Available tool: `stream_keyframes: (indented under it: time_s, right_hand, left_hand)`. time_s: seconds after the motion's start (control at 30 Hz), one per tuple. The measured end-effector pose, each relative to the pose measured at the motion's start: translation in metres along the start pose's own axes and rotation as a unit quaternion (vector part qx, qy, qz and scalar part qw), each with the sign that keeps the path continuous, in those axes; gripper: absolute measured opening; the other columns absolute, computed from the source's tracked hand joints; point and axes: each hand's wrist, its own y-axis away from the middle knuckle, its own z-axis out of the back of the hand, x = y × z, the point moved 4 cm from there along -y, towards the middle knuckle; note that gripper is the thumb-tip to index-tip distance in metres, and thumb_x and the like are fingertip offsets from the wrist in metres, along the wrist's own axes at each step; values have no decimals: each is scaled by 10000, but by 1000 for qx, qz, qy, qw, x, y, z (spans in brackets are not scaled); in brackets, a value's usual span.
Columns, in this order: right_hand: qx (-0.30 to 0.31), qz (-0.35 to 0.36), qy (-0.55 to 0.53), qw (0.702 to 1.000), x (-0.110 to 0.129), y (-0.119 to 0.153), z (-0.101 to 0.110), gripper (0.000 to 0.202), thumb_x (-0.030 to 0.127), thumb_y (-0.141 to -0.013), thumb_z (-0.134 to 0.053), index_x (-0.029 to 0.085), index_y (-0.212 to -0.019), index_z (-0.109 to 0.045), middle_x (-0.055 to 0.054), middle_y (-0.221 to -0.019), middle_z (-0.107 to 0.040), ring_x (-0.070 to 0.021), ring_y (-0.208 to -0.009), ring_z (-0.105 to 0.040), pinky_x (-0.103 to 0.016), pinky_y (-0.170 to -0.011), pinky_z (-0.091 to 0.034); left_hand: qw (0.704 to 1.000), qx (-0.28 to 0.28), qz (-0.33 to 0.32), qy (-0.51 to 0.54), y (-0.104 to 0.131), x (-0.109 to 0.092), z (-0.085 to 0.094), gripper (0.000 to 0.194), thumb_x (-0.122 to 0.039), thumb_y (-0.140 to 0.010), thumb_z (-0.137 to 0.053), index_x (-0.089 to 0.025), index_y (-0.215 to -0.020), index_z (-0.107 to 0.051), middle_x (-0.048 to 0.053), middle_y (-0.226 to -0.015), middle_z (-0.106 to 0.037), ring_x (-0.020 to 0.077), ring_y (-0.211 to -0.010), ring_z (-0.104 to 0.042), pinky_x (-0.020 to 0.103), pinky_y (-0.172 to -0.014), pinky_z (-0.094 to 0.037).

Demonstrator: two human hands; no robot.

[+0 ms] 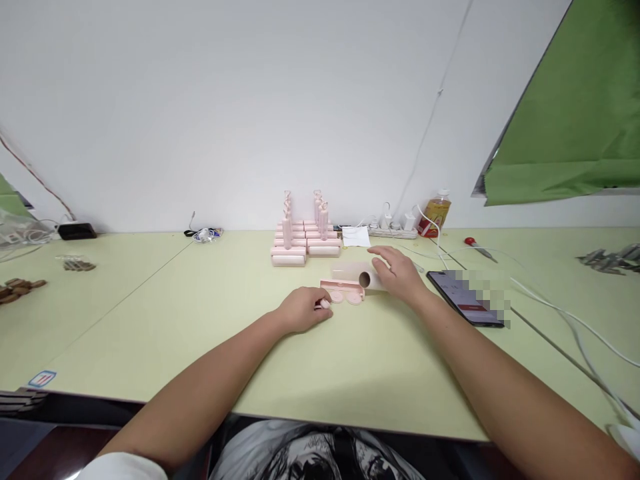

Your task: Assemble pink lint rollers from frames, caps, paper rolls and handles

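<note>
My left hand point(303, 309) is closed round a small pale pink piece point(325, 304) low over the table. Beside its fingertips lie an open pink case part point(344, 287) and two round pink discs point(354, 299). My right hand point(397, 272) has its fingers apart, resting beside a white roll point(375, 281) whose dark hollow end faces left. A translucent tube or sleeve point(345, 269) lies just left of the roll. Behind them stand rows of assembled pink rollers point(289, 257), several with upright handles.
On the pale green table point(175, 333) a phone point(467, 298) and white cables lie at right. Further back are a red screwdriver point(479, 249), a bottle point(436, 213), a power strip point(393, 232) and white paper point(355, 236). Brown pieces point(19, 289) lie far left.
</note>
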Motion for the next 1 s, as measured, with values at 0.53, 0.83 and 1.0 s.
stream_keyframes:
  time_s: [0.53,0.83,1.0]
  right_hand:
    - [70,-260,153,951,-57,0,35,352,204,-821,-437,189,-1073,-682,-118,-1102,-692,-277,-991,-626,-354,-782,-468]
    - [220,-328,127,910,-68,12,24,210,274,-782,-539,184,-765,-727,-124,-770,-713,-235,-633,-638,-314,-552,-426]
    - [276,-355,84,889,-69,18,25,199,273,-798,-528,197,-852,-704,-54,-637,-657,-150,-385,-508,-298,-454,-401]
  left_hand:
    - [1000,4,3,11,1,0,0,185,-357,-775,-579,-220,-881,-644,-4,-814,-665,166,-716,-587,261,-624,-426]
    - [1000,14,1,0,2,-1,1,204,-411,-785,-585,-215,-826,-618,-18,-751,-622,151,-673,-550,248,-586,-383]
    - [999,12,20,-30,2,-1,2,229,-438,-779,-592,-224,-852,-626,-14,-759,-642,157,-671,-570,253,-577,-374]
